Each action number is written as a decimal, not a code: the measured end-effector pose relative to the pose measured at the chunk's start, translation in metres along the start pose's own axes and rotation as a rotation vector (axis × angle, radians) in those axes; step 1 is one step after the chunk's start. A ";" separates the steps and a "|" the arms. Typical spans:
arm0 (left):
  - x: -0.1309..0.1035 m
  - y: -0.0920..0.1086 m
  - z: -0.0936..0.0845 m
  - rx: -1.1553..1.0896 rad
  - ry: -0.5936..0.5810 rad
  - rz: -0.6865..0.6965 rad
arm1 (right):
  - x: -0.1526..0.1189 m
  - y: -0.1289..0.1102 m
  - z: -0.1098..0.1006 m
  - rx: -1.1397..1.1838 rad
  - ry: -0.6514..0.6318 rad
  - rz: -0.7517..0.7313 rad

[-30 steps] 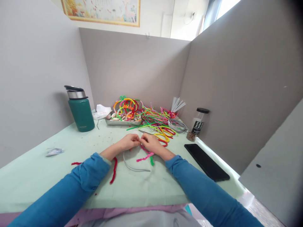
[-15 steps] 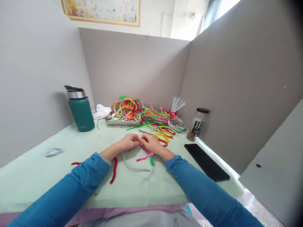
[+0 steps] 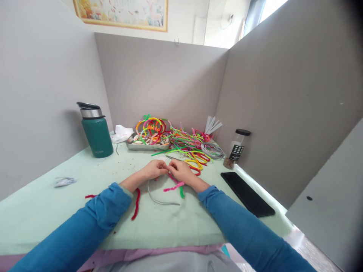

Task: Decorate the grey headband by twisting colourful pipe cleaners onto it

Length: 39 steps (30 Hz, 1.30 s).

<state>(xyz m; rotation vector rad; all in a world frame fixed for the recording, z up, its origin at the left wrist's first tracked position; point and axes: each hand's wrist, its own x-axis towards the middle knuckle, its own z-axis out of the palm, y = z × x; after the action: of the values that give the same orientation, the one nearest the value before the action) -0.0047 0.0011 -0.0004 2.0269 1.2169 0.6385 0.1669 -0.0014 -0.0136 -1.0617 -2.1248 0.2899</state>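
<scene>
Meeting on the near side of the metal tray (image 3: 147,147), the left hand (image 3: 155,169) and right hand (image 3: 181,170) are set fingertip to fingertip over the counter (image 3: 170,230). The right fingers appear to pinch a pink pipe cleaner (image 3: 173,187), its free end trailing nearer the person than the tray and right of it; the left fingers are closed, their grip hidden. A green piece (image 3: 182,193) shows beside the pink end; whether they are joined cannot be told. Also on the tray's near side are a grey wire (image 3: 159,202) and, below its left half, a red strip (image 3: 136,206). Risks, in judgement: a slackened pinch could let the springy stem slip or untwist; the trailing end, lying close, could catch the wire.
</scene>
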 end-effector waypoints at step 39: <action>-0.002 0.006 0.000 -0.092 -0.020 -0.021 | -0.001 0.000 0.000 0.017 0.002 0.005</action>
<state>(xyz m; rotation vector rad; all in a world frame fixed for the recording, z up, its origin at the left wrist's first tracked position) -0.0024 -0.0026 0.0044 1.9376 1.1744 0.6511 0.1672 -0.0020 -0.0144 -1.0577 -2.1149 0.3089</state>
